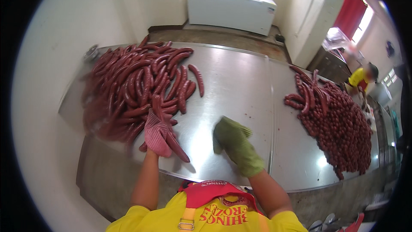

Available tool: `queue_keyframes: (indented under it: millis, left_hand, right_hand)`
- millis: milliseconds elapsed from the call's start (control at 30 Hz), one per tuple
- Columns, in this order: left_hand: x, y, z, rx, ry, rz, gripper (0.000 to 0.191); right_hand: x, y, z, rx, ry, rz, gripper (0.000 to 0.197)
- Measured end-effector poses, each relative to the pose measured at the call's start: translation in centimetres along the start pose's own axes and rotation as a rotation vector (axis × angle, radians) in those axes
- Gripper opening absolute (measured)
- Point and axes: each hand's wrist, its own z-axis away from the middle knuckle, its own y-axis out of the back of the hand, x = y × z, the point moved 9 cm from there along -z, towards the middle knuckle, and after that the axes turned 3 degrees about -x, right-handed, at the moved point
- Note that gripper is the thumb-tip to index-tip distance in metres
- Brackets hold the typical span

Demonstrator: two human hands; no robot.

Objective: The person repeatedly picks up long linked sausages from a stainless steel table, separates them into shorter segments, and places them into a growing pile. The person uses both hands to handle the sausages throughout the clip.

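My left hand (157, 137), in a striped pink glove, is closed around a long dark red sausage (178, 148). The sausage's lower end points towards the front edge of the metal table (231, 80). Just beyond this hand, a large heap of long sausages (138, 83) covers the table's left part. My right hand (232, 138) wears a green glove and is over the table's middle, apart from both heaps. Motion blurs it, and its fingers cannot be made out clearly.
On the table's right lies a big pile of short, round sausage links (338, 129), with several longer sausages (309, 93) on top. A raised metal seam (271, 109) crosses the table. A white chest freezer (230, 11) stands at the back wall. Another person (360, 77) is at the far right.
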Motion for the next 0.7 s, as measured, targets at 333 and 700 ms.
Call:
queue_keyframes:
  millis: [333, 700]
  left_hand:
    - [13.8, -12.7, -3.0, -0.026, 0.217, 0.872, 0.046]
    - [18.5, -18.4, 1.8, -0.439, 0.559, 0.814, 0.057]
  right_hand:
    - [-2.4, -6.5, 1.0, 0.123, 0.185, 0.253, 0.035]
    - [4.7, 3.3, -3.2, 0.344, 0.056, 0.267, 0.044]
